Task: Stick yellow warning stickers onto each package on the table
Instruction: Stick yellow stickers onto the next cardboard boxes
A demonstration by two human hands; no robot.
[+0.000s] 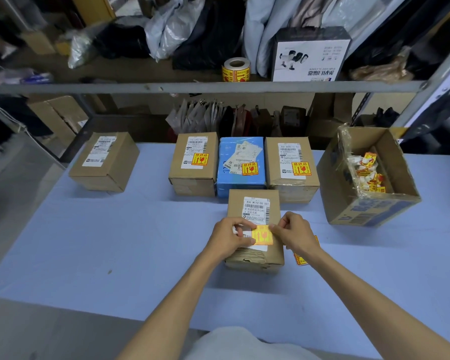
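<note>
**Fourth sticker going on, one package left**

Left hand (229, 236) and right hand (294, 233) each pinch an edge of the yellow sticker (263, 236). It lies over the label of the near package (235, 203), mid-table (115, 242). Whether it is fully pressed down cannot be told.

Done: the row of three packages (240, 167) at 12 o'clock carries stickers.

Left: the brown package (104, 162) at 10 o'clock, bare.

Spare stickers (300, 259) lie beside the right wrist.

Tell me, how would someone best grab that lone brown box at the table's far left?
Come from above and clasp the box across its two long side walls. It lies flat, label up, top closed, with bare table around it, so both sides look free.
</note>
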